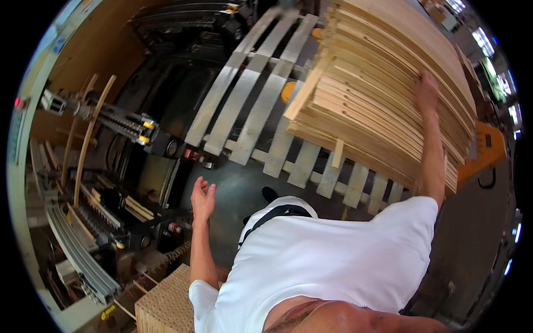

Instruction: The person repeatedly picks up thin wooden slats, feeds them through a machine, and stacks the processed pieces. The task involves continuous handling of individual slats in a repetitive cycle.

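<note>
Largest of all, we see a dark machine (161, 89) with rails and fittings filling the left side of the view. Beside it, we find a grey slatted platform (252, 130) spread across the upper middle, its slats running out from under a big stack of pale wooden strips (372, 105) at the upper right. The strips lie close together in long layers, and a few jut out unevenly at the near left corner. Next we notice the person's white shirt (333, 255), low in the middle, then a pale block (172, 294) with a woven-looking top at the lower left, and an orange metal part (484, 149) just beyond the stack's right side. Two slender wooden sticks (94, 139) stand against the machine. Coming to the hands, we see the right hand (426, 91) touching the upper face of the stack; its fingers are partly hidden, so we cannot tell whether its grip pinches a strip. The left hand (204, 201) hangs free near the machine, its grip loosely spread and bare. Smallest, we spot a yellow disc (288, 92) among the slats, just left of the stack.
</note>
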